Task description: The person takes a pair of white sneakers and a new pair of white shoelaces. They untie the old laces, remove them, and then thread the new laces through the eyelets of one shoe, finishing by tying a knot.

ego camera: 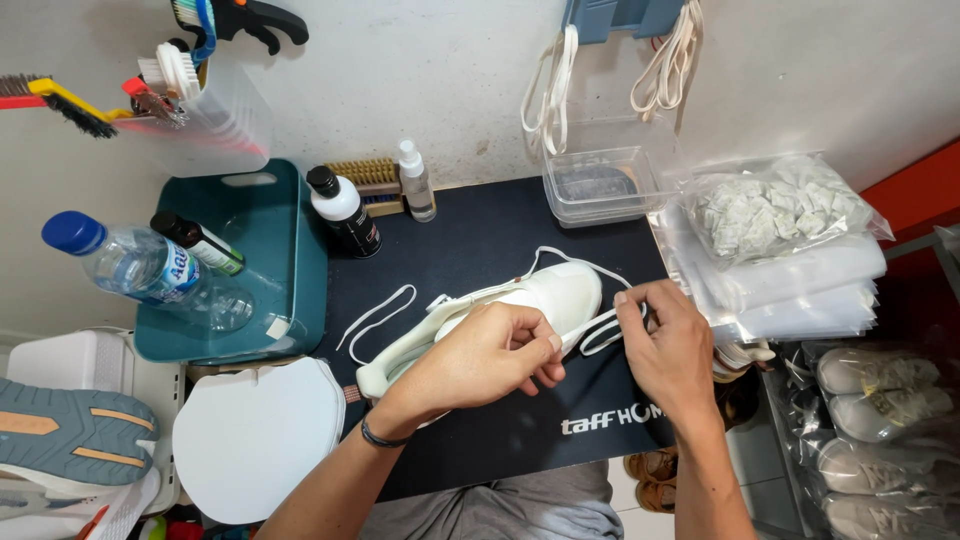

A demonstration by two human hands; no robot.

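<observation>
A pale white sneaker (560, 295) lies on its side on a black mat (480, 235), toe toward the right. My left hand (490, 355) rests over the shoe's middle and grips it, fingers curled on its upper. My right hand (665, 345) pinches a white shoelace (600, 335) at the toe end. Another loop of white lace (375, 315) trails off the shoe's heel side to the left. A dark band sits on my left wrist.
A teal tub (290, 265) stands at the left with a water bottle (140, 265) and small bottles. A black-and-white bottle (345, 210), a spray bottle (415, 180), a clear box (600, 170) and bagged packets (770, 210) line the back and right. Bagged shoes (880, 420) sit low right.
</observation>
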